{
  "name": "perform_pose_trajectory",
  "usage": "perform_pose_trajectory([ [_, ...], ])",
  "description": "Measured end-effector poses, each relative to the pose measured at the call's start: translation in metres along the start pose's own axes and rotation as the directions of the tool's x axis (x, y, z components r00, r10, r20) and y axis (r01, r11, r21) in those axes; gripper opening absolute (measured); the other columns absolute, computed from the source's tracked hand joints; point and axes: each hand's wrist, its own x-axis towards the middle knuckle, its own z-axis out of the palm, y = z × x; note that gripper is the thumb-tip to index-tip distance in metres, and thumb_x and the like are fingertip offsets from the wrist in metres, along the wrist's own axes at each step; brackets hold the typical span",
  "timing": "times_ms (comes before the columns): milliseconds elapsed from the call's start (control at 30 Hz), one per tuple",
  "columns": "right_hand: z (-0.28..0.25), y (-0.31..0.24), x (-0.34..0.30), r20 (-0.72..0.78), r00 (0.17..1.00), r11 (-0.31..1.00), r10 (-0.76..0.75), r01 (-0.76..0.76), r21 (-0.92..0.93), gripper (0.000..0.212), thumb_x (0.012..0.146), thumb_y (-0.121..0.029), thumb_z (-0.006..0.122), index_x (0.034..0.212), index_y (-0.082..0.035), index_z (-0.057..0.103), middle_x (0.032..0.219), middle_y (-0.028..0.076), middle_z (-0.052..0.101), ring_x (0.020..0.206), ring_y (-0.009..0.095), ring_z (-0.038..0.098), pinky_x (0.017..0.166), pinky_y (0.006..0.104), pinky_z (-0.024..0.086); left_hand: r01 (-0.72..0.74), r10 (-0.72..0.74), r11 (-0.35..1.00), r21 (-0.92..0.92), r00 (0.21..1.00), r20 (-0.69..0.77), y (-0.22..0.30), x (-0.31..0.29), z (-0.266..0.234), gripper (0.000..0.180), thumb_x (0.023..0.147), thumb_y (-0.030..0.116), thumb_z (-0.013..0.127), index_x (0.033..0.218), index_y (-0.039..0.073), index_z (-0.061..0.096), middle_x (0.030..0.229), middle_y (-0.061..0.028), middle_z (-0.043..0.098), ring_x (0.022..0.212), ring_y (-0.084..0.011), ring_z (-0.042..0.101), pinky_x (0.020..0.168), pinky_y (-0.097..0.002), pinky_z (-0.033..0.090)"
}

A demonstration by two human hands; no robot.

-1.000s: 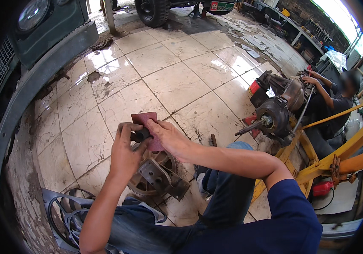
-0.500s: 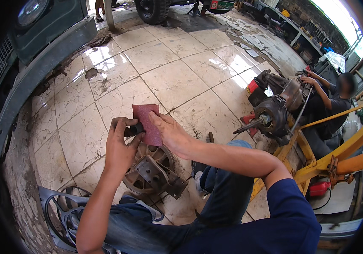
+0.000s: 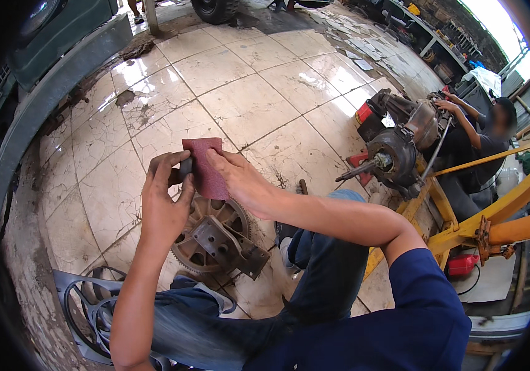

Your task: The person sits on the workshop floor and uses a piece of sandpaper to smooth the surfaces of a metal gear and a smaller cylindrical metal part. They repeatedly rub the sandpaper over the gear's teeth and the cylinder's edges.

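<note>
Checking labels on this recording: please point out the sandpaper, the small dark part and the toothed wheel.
Sandpaper (image 3: 205, 177), head view: middle of its reddish face.
Dark part (image 3: 185, 166), head view: its exposed side.
Toothed wheel (image 3: 241, 214), head view: upper-right rim.

The left hand (image 3: 167, 201) pinches a small dark cylindrical piece (image 3: 185, 168) between thumb and fingers, against a reddish sandpaper sheet (image 3: 206, 174) gripped by the right hand (image 3: 240, 182). Below them, a toothed flywheel (image 3: 200, 263) lies on the cracked tiled floor (image 3: 277, 93), a drilled metal bracket (image 3: 216, 242) on top of it. To the right, a co-worker (image 3: 484, 139) reaches to a greasy axle assembly (image 3: 422, 127) beside a yellow steel frame (image 3: 444, 213); a red container (image 3: 463, 264) sits nearby. A vehicle's grey bumper (image 3: 60, 102) curves along the left, and a cluttered worktop (image 3: 432, 40) runs along the far right.
</note>
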Motion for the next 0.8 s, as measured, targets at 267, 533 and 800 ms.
perform_pose_trajectory([
  [267,0.002,0.002,-0.003,0.005,0.991,0.919,-0.135,0.127,-0.372,0.052,0.109,-0.042,0.041,0.122,0.005,0.058,0.096,0.006,0.064,0.086,0.011,0.056,0.076,0.0278,0.048,-0.044,0.047,0.998,0.050,0.998,-0.046,-0.017,0.006,-0.010,0.031,0.092,-0.001,0.063,0.123,0.005,0.065,0.105,-0.0123,0.066,0.094,-0.0218,0.068,0.082,-0.0320,0.055],
  [533,0.002,0.001,-0.010,0.058,0.976,0.809,-0.211,0.208,-0.550,0.042,0.109,-0.033,0.043,0.123,0.004,0.058,0.083,0.006,0.059,0.076,0.013,0.051,0.069,0.0290,0.046,0.161,-0.161,0.983,-0.083,0.987,0.010,0.000,0.005,-0.016,0.037,0.089,-0.004,0.069,0.123,0.001,0.056,0.097,-0.0120,0.070,0.089,-0.0172,0.072,0.082,-0.0299,0.057],
  [800,-0.001,-0.002,-0.008,0.346,0.790,0.495,-0.507,0.595,-0.634,0.039,0.107,-0.014,0.044,0.142,0.002,0.049,0.124,0.024,0.062,0.114,0.031,0.063,0.098,0.0374,0.049,0.068,-0.070,0.997,-0.031,0.995,-0.070,0.003,0.006,-0.015,0.038,0.086,-0.002,0.073,0.120,0.003,0.054,0.097,-0.0125,0.070,0.089,-0.0213,0.072,0.082,-0.0338,0.057],
])
